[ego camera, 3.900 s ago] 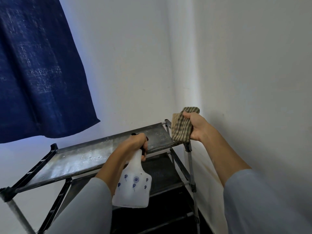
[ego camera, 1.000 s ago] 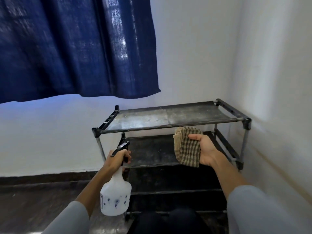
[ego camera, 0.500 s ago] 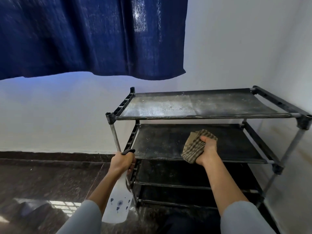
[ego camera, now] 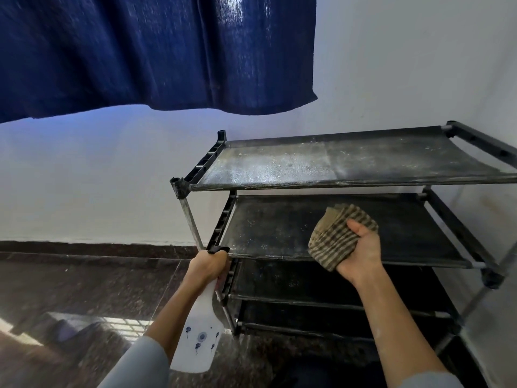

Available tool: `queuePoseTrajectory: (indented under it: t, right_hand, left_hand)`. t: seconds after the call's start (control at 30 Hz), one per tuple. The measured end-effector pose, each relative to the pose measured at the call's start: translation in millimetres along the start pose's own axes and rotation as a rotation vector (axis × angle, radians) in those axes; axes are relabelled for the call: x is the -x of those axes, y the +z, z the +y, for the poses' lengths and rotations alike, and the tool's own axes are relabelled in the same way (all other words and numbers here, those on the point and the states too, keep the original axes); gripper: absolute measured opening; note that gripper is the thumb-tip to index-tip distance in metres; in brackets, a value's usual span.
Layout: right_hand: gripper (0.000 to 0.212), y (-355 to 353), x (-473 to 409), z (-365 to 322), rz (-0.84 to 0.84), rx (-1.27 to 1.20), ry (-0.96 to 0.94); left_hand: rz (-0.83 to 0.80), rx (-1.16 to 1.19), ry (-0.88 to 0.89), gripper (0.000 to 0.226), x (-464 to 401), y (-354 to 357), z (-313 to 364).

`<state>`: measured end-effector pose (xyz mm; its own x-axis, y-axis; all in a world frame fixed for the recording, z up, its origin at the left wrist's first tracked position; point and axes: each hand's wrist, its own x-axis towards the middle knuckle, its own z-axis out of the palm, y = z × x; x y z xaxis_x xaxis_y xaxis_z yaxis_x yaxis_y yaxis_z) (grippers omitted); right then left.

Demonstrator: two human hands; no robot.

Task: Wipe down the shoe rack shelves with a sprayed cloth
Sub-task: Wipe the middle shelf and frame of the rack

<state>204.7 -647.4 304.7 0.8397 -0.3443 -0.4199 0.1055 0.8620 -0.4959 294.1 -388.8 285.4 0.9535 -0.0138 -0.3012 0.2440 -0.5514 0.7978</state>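
While our right hand [ego camera: 361, 253] grips the folded brown checked cloth [ego camera: 337, 238] over the black metal shoe rack's [ego camera: 349, 175] second shelf and our left hand [ego camera: 208, 268] clutches the white plastic spray bottle [ego camera: 197, 340] beside the rack's front-left post, we risk bumping that post and smearing dust.

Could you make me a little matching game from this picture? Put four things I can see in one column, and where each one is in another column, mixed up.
Things:
1. spray bottle
2. checked cloth
3. blue curtain
4. top shelf

Places:
A. hanging on the wall, above the rack
B. held in the left hand
C. dusty, highest level of the shoe rack
D. held in the right hand, at the second shelf

Pairs: 1-B, 2-D, 3-A, 4-C
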Motion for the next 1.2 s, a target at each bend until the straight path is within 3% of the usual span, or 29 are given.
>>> queuePoseTrajectory:
  t: [0.07, 0.33, 0.53, 0.93, 1.13, 1.2]
  right_hand:
    - [0.030, 1, 0, 3, 0.009, -0.009, 0.019]
    - [0.038, 1, 1, 3, 0.030, -0.031, 0.042]
    - [0.036, 2, 1, 1, 0.050, -0.040, 0.059]
    - [0.035, 0, -1, -5, 0.031, -0.041, 0.043]
    - [0.035, -3, 1, -11, 0.018, -0.036, 0.030]
    - [0.035, -4, 2, -13, 0.016, -0.037, 0.024]
  left_hand:
    - [-0.008, 0.008, 0.014, 0.032, 3, -1, 5]
    - [-0.001, 0.063, -0.037, 0.035, 6, 7, 31]
    - [0.070, 0.103, -0.010, 0.020, 0, 10, 38]
    - [0.254, 0.072, 0.022, 0.029, -11, 29, 50]
    - [0.136, 0.141, 0.193, 0.020, -11, 39, 54]
    - [0.087, 0.221, 0.205, 0.028, -12, 41, 56]
